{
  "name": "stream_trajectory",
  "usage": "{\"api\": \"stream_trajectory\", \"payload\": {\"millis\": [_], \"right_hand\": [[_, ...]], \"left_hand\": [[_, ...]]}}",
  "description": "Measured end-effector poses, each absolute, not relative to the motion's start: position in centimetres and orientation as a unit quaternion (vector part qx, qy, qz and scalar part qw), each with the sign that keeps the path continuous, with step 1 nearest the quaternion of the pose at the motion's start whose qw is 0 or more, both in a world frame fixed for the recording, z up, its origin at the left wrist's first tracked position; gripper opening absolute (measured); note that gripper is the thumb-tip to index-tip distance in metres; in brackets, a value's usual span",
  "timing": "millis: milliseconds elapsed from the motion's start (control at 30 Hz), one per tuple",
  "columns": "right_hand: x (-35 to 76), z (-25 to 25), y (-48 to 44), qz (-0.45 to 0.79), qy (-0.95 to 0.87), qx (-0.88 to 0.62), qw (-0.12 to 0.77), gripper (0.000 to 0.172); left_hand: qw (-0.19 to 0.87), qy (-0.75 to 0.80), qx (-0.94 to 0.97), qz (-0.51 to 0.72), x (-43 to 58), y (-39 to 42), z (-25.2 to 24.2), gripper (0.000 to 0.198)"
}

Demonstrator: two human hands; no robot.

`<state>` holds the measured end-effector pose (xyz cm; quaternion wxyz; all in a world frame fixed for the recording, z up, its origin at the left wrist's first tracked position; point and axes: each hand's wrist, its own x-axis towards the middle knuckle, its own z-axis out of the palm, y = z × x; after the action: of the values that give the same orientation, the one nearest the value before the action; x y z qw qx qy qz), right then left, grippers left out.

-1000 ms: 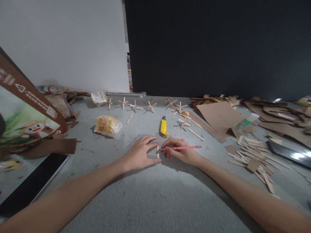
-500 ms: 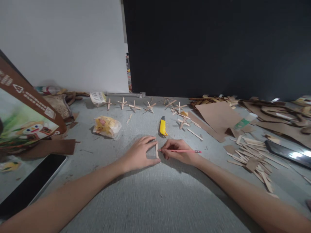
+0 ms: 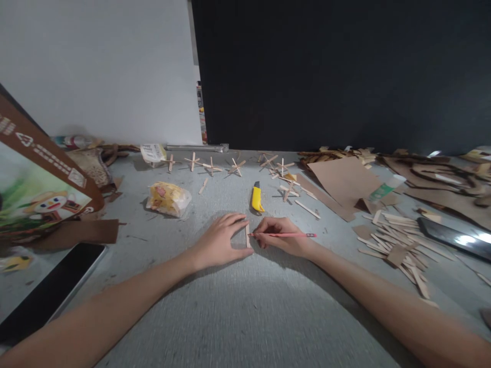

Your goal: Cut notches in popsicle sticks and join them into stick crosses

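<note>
I see left hand [image 3: 220,240] low on table [image 3: 245,312], thumb and forefinger bracing stick [image 3: 247,236] at its ends, likely so it can't slide. Right hand [image 3: 282,238] pinches pencil [image 3: 286,235], tip on stick, mid-table, near knife [image 3: 257,198]. Spare sticks [image 3: 395,245] piled right, handy

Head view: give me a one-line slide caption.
Left hand steadies a small wooden stick on the grey table while the right hand holds a pink pencil to it.

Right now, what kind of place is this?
It looks like a craft table, maybe a hobby workshop. A pile of wooden sticks and cut cardboard lie on the grey table, with a yellow cutter, and the right hand holds a pencil.
</note>
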<state>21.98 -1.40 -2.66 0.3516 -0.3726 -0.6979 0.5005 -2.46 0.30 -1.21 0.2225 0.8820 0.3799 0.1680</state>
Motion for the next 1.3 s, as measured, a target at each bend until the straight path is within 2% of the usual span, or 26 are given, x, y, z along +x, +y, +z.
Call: {"api": "stream_trajectory", "payload": {"millis": [1300], "right_hand": [[21.98,-2.89,-1.15,0.534,-0.682,-0.359,0.348,0.034]], "left_hand": [[0.223,0.387,0.882,0.147,-2.51,0.13,-0.98,0.071]]}}
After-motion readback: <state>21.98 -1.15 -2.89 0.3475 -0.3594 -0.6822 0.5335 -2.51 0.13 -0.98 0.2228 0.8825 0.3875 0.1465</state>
